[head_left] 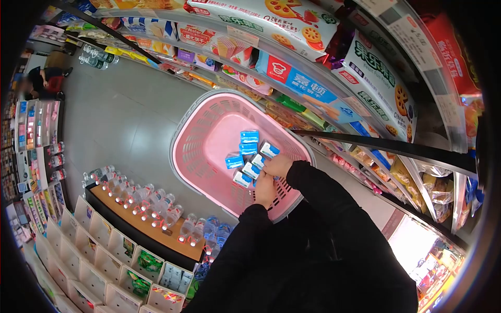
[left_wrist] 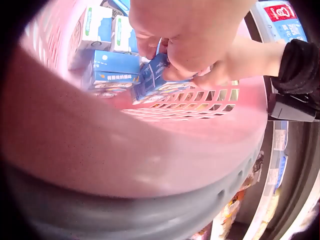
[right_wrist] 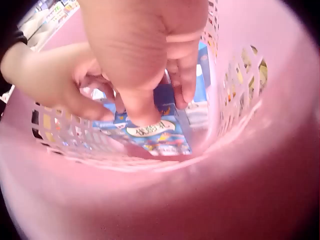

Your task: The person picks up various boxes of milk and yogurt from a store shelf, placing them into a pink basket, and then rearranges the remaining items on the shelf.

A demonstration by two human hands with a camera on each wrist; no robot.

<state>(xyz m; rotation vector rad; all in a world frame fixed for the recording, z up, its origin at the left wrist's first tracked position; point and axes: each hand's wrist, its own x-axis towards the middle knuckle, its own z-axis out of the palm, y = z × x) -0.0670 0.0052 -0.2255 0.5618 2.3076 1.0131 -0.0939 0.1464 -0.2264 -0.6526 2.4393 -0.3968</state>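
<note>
Several small blue-and-white drink cartons lie inside a pink plastic basket, most of them bunched on one side of its floor. My right hand grips one carton, thumb on the near face and fingers over the far side. Beside it, my left hand reaches down into the basket, its thumb and fingers pinching a blue carton near the slotted wall. Other cartons stand close by in the left wrist view. The palms and knuckles hide part of the held cartons.
Shelves of boxed biscuits run along the right, close to the basket's grey rim. Bottled water stands on a low wooden ledge at left, above white bins. A person is at the far left.
</note>
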